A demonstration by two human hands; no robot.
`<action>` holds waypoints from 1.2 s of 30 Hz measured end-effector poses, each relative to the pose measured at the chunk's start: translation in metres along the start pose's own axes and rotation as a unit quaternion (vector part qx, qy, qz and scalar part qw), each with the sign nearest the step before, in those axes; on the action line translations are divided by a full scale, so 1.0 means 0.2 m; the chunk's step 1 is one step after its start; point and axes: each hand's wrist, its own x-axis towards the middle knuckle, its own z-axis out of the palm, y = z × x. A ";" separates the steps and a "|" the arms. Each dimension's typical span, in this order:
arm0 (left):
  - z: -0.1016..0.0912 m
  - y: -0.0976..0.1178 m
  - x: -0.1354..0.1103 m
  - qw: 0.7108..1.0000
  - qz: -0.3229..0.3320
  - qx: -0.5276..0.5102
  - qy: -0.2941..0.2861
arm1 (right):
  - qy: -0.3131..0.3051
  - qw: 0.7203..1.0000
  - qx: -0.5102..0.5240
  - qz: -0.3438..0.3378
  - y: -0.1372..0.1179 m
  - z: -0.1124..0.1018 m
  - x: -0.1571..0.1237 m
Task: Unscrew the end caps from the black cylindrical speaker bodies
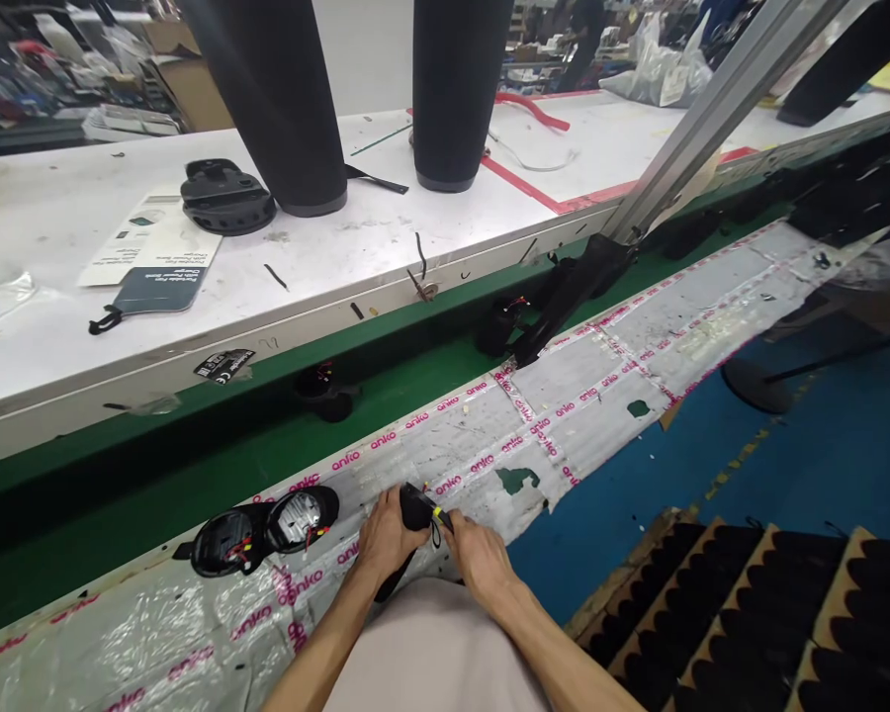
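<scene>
Both hands work close together at the near edge of the bench, just above the person's lap. The left hand closes its fingers around a small black part and holds it firmly; a black strap hangs down from this part below the hand. The right hand touches the same part from the other side, and its fingertips pinch a thin yellow-tipped piece at the end of the part. How tight this pinch is, I cannot tell. The part is held slightly above the bench surface, which is covered with clear plastic and pink printed tape.

Just left of the hands lie two open black shells side by side, with red and yellow wires inside. Behind the bench runs a green belt, and on it stand some more black parts, and a larger black piece further right. Beyond the belt is a white table with two tall dark cylinders, a round black base and a printed leaflet. On the lower right, near the blue floor, there is dark foam with ridges.
</scene>
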 end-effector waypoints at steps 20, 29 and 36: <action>0.02 0.03 0.01 1.000 -0.015 0.026 0.001 | -0.023 0.997 -0.077 0.004 -0.05 -0.04 0.02; 0.00 0.03 0.04 0.999 -0.039 0.012 -0.013 | -0.044 0.997 -0.053 0.022 -0.04 0.01 0.09; 0.02 0.01 -0.01 0.998 -0.046 -0.024 0.025 | -0.016 1.000 0.010 -0.010 -0.03 0.00 0.02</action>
